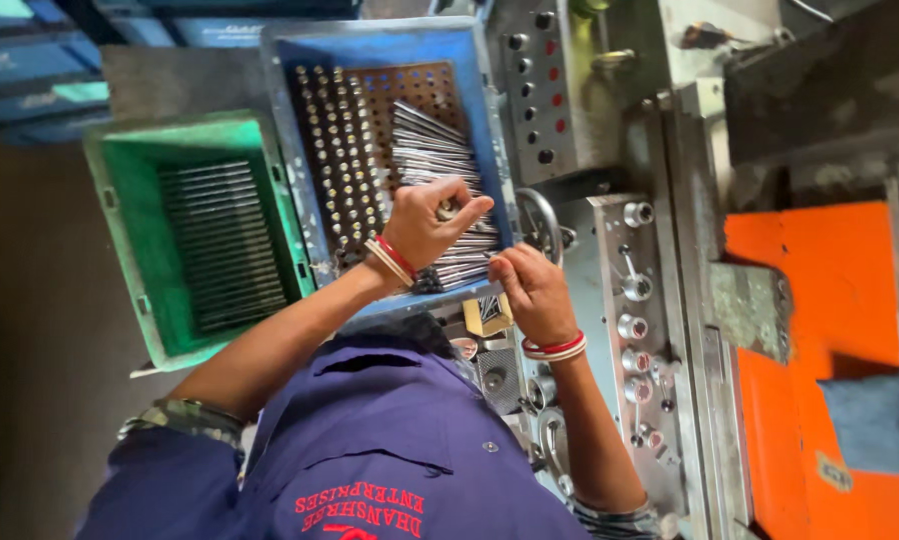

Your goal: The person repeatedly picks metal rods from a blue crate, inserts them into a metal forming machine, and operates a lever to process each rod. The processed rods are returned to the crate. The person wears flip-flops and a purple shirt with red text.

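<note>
My left hand (422, 222) is over the blue crate (490, 120), thumb and fingers pinched on the round end of a silver metal rod (449, 210). Under it lies a stack of similar metal rods (425, 140) on a brown perforated board (410, 85). Several short pins (332, 150) stand upright in the board's holes. My right hand (536, 295) is at the crate's near right corner, fingers curled against the rod ends. What it grips is hidden. Both wrists wear red and white bangles.
A green crate (120, 200) with a flat layer of rods sits left of the blue one. To the right is a grey machine panel (635, 290) with knobs and levers, an orange surface (820, 300), and a blue cloth (875, 420).
</note>
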Action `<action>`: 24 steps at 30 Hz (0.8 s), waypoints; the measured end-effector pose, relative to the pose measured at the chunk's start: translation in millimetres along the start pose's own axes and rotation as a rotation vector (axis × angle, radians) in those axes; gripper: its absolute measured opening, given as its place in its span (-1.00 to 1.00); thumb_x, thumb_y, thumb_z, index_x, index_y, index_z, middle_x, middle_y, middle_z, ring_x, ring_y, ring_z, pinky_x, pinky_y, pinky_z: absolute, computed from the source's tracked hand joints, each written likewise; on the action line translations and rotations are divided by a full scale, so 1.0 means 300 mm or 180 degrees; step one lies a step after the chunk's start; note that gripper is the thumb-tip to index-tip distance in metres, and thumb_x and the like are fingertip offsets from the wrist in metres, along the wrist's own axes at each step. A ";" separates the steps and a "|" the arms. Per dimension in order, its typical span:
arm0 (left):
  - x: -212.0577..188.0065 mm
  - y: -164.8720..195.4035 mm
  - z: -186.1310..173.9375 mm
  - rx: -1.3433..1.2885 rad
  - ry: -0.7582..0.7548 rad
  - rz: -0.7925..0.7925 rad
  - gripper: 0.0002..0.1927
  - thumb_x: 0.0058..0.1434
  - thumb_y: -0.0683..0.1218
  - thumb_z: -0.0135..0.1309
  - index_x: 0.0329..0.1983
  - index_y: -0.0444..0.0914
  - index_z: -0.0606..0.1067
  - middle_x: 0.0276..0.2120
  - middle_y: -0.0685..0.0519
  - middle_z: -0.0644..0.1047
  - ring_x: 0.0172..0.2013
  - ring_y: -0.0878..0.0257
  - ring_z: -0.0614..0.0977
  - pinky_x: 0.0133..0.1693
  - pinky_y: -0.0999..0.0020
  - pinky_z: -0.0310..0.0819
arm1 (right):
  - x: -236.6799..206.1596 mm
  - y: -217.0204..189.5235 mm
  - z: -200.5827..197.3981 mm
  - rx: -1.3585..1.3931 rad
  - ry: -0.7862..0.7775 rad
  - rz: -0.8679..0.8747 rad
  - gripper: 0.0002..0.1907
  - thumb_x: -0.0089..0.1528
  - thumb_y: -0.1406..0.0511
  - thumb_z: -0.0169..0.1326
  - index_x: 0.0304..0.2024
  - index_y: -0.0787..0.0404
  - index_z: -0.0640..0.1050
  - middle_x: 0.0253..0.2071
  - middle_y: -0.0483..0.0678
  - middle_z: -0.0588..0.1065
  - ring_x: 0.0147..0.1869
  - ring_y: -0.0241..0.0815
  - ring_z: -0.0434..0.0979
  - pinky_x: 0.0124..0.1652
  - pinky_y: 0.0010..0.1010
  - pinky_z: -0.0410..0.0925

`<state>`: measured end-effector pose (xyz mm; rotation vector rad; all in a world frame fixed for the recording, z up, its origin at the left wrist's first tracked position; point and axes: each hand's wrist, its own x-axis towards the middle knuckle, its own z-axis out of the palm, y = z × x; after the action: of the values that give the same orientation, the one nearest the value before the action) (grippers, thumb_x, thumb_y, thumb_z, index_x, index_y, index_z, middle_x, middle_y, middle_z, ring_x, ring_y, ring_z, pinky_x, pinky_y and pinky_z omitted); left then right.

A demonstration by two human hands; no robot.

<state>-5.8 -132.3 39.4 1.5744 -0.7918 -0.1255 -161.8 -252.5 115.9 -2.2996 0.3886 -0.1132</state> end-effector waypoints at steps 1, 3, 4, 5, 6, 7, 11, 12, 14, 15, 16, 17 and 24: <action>0.006 0.014 -0.001 -0.0054 -0.0166 -0.0129 -0.68 0.30 0.01 0.26 -0.42 -0.31 0.54 -0.60 0.03 0.50 -0.60 0.35 0.46 -0.49 0.39 0.33 | -0.009 0.001 -0.015 -0.0110 0.0059 -0.0154 -0.80 0.38 0.29 0.03 -0.28 0.27 0.58 -0.30 0.00 0.49 -0.18 -0.02 0.53 -0.17 -0.28 0.37; 0.026 0.026 0.005 -0.0137 -0.0490 -0.0383 -0.66 0.32 0.01 0.23 -0.45 -0.33 0.57 -0.65 0.01 0.48 -0.63 0.35 0.43 -0.51 0.38 0.28 | -0.020 0.005 -0.041 -0.0335 0.0166 -0.0471 -0.85 0.36 0.32 0.06 -0.21 0.29 0.60 -0.24 0.04 0.49 -0.09 0.03 0.51 -0.08 -0.23 0.38; 0.036 0.026 0.009 -0.0301 -0.0627 -0.0473 -0.67 0.33 0.02 0.20 -0.43 -0.32 0.59 -0.65 0.04 0.51 -0.61 0.38 0.46 -0.52 0.41 0.30 | -0.024 0.004 -0.049 -0.0503 0.0298 -0.0751 -0.87 0.34 0.33 0.09 -0.19 0.29 0.60 -0.23 0.03 0.49 -0.05 0.02 0.51 0.06 -0.16 0.34; 0.046 0.023 0.015 -0.0464 -0.0760 -0.0571 -0.67 0.34 0.03 0.18 -0.42 -0.32 0.60 -0.65 0.07 0.53 -0.60 0.42 0.48 -0.52 0.44 0.32 | -0.027 0.003 -0.056 -0.0674 0.0419 -0.1028 -0.88 0.33 0.35 0.11 -0.18 0.30 0.59 -0.22 0.03 0.49 -0.02 0.02 0.51 0.19 -0.09 0.31; 0.055 0.020 0.019 -0.0626 -0.0888 -0.0670 -0.66 0.35 0.03 0.15 -0.41 -0.31 0.62 -0.64 0.10 0.56 -0.59 0.46 0.50 -0.52 0.47 0.34 | -0.027 0.000 -0.060 -0.0852 0.0533 -0.1310 -0.89 0.31 0.36 0.13 -0.17 0.31 0.59 -0.20 0.02 0.49 0.02 0.02 0.51 0.33 -0.02 0.28; 0.061 0.016 0.024 -0.0768 -0.1065 -0.1035 -0.65 0.33 0.04 0.15 -0.43 -0.32 0.62 -0.65 0.11 0.53 -0.62 0.46 0.45 -0.57 0.45 0.27 | -0.025 -0.003 -0.065 -0.1002 0.0600 -0.1397 -0.88 0.28 0.36 0.17 -0.16 0.30 0.60 -0.20 0.01 0.49 0.03 0.01 0.52 0.36 -0.01 0.26; 0.071 0.010 0.026 -0.1283 -0.1590 -0.2135 -0.63 0.29 0.05 0.16 -0.51 -0.32 0.58 -0.71 0.16 0.42 -0.74 0.45 0.30 -0.70 0.42 0.05 | -0.012 -0.025 -0.077 -0.1594 0.0662 -0.1775 -0.80 0.19 0.36 0.26 -0.15 0.29 0.61 -0.20 -0.02 0.49 0.05 -0.01 0.52 0.41 0.03 0.22; 0.072 0.011 0.024 -0.1406 -0.1677 -0.2316 -0.63 0.27 0.05 0.16 -0.52 -0.32 0.56 -0.72 0.17 0.40 -0.76 0.45 0.28 -0.72 0.42 0.01 | -0.008 -0.033 -0.081 -0.1741 0.0630 -0.1873 -0.78 0.18 0.36 0.27 -0.14 0.29 0.60 -0.20 -0.02 0.49 0.05 -0.01 0.51 0.41 0.04 0.21; 0.077 0.018 0.020 -0.1485 -0.1751 -0.2442 -0.61 0.29 0.05 0.16 -0.55 -0.32 0.52 -0.74 0.18 0.36 -0.78 0.44 0.27 -0.73 0.41 -0.01 | -0.001 -0.051 -0.090 -0.1946 0.0599 -0.2009 -0.78 0.19 0.37 0.27 -0.13 0.32 0.60 -0.20 -0.01 0.49 0.04 -0.01 0.51 0.40 0.02 0.22; 0.079 0.022 0.017 -0.1527 -0.1783 -0.2509 -0.60 0.29 0.05 0.15 -0.56 -0.32 0.50 -0.75 0.18 0.34 -0.78 0.44 0.26 -0.73 0.41 -0.02 | 0.000 -0.060 -0.094 -0.2047 0.0577 -0.2079 -0.77 0.20 0.37 0.28 -0.12 0.33 0.60 -0.21 0.00 0.48 0.04 0.00 0.51 0.39 0.01 0.23; 0.083 0.026 0.014 -0.1673 -0.1794 -0.2638 -0.61 0.29 0.05 0.16 -0.55 -0.30 0.49 -0.74 0.19 0.34 -0.78 0.45 0.24 -0.73 0.42 -0.05 | 0.003 -0.069 -0.098 -0.2004 0.0600 -0.2026 -0.78 0.20 0.38 0.27 -0.12 0.33 0.60 -0.21 -0.01 0.48 0.04 -0.01 0.51 0.40 0.00 0.23; 0.088 0.028 0.012 -0.1820 -0.1799 -0.2760 -0.63 0.28 0.05 0.16 -0.54 -0.28 0.49 -0.74 0.20 0.33 -0.78 0.45 0.23 -0.73 0.42 -0.07 | 0.006 -0.077 -0.101 -0.1964 0.0626 -0.1981 -0.79 0.21 0.38 0.27 -0.12 0.32 0.60 -0.21 -0.01 0.48 0.03 -0.02 0.51 0.40 -0.01 0.24; 0.089 0.047 -0.005 -0.1334 -0.1664 -0.2613 -0.64 0.27 0.06 0.17 -0.50 -0.28 0.53 -0.73 0.20 0.32 -0.76 0.44 0.25 -0.72 0.41 -0.01 | 0.028 -0.052 -0.081 -0.1581 0.0494 -0.1965 -0.90 0.24 0.37 0.16 -0.24 0.30 0.56 -0.30 0.02 0.44 -0.05 0.04 0.51 0.19 -0.13 0.40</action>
<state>9.3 -144.8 62.3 1.3794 -0.4129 -1.2561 -154.9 -262.2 143.6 -2.8405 -0.2658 -0.5569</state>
